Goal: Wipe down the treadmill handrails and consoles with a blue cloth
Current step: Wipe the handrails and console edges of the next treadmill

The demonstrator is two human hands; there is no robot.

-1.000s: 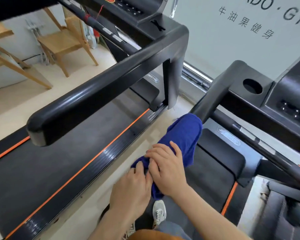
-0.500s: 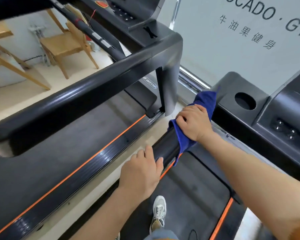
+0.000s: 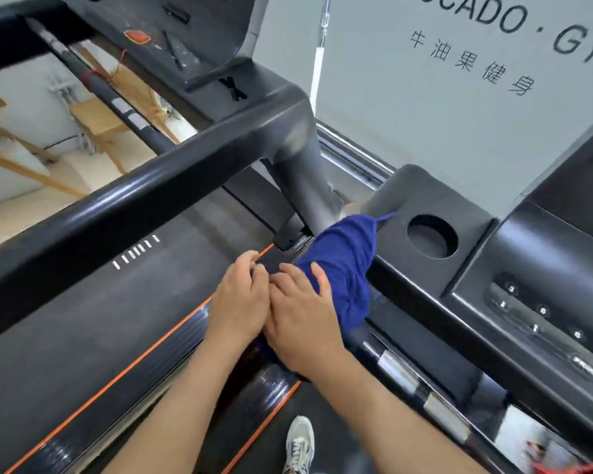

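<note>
A blue cloth (image 3: 344, 268) is draped over the left handrail of the right-hand treadmill, just below the console corner with its round cup holder (image 3: 432, 236). My right hand (image 3: 302, 323) grips the cloth's near end, thumb lying on top of the fabric. My left hand (image 3: 240, 302) sits right beside it, fingers loosely bent, touching the right hand. Cloth and hands hide most of this handrail. The console's button panel (image 3: 541, 313) lies to the right.
The neighbouring treadmill's long black handrail (image 3: 134, 206) crosses the view on the left, with its console (image 3: 185, 32) at the top and its belt (image 3: 100, 319) below. Wooden chairs (image 3: 96, 121) stand beyond. A crossbar with metal sensors (image 3: 397, 371) runs under the right console. My shoe (image 3: 298, 446) is on the belt.
My right hand slid the cloth back down the handrail toward me from the console corner. My left hand moved up until it touches the right hand.
</note>
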